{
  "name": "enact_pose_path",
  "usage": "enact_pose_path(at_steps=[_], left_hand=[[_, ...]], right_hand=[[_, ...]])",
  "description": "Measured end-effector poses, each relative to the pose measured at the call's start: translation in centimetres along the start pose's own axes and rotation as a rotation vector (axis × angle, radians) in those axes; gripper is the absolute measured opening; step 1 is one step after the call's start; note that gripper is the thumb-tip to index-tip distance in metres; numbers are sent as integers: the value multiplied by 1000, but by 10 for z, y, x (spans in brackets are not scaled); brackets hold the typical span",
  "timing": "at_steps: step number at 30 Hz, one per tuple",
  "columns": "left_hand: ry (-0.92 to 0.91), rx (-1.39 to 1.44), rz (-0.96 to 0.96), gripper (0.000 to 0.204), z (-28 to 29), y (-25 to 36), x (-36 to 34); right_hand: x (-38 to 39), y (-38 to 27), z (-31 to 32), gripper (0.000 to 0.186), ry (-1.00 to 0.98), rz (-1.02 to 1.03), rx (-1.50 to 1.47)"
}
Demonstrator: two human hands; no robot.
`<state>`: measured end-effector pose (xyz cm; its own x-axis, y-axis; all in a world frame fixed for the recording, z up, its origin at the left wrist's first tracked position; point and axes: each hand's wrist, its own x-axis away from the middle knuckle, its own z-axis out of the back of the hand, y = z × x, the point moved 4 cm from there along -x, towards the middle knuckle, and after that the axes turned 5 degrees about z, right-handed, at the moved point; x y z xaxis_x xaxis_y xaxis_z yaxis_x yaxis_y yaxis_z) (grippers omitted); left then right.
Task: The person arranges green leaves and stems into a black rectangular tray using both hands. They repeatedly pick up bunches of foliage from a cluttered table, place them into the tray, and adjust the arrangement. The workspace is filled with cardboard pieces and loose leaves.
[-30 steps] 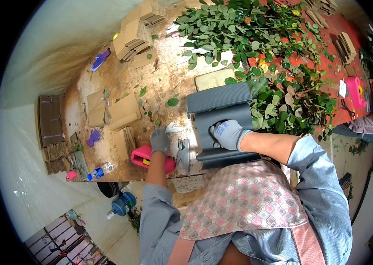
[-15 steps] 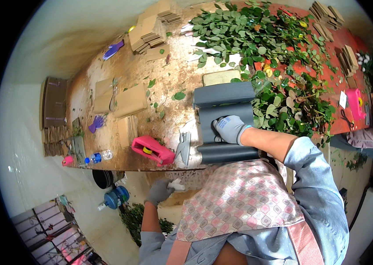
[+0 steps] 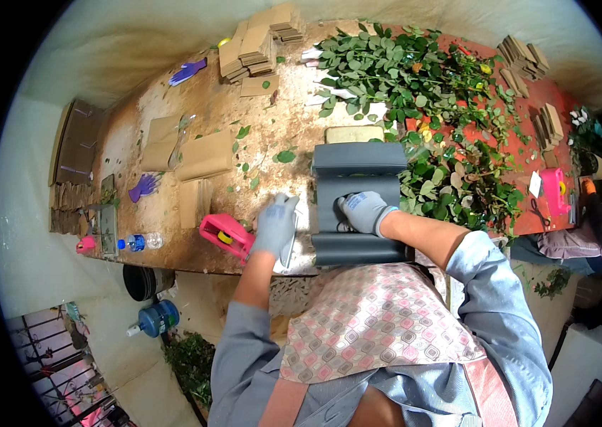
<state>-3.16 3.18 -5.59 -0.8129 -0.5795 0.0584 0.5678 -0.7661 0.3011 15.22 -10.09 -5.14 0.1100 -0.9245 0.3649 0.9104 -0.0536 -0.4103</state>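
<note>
My left hand, in a grey glove, is closed around the grey metal stapler near the table's front edge, covering most of it. My right hand, gloved too, rests on a dark grey sheet-like holder with raised, rounded near and far ends. Its fingers are curled under against the holder; a dark bit shows beneath them, and what they hold, if anything, is hidden. A pink tape dispenser with a yellow core stands just left of my left hand.
Leafy green stems cover the table's far middle and right. Cardboard pieces lie left, with cardboard stacks farther back. Purple gloves and a water bottle are at left. Another person is at the right edge.
My left hand has risen from below the table edge, where it held something white, onto the stapler; the white thing no longer shows. My right hand stays on the holder.
</note>
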Motion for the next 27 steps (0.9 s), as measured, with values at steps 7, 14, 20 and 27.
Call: enact_pose_path(at_steps=[7, 14, 20, 27], left_hand=[[-177, -100, -2, 8, -50, -32, -47], [-700, -82, -171, 26, -23, -62, 131], [-480, 17, 542, 46, 92, -139, 172], [212, -139, 760, 84, 102, -277, 61]], right_hand=[[-3, -1, 0, 47, 25, 12, -6], [2, -1, -10, 49, 102, 89, -10], [-2, -2, -11, 39, -20, 3, 82], [-5, 1, -8, 41, -16, 17, 109]])
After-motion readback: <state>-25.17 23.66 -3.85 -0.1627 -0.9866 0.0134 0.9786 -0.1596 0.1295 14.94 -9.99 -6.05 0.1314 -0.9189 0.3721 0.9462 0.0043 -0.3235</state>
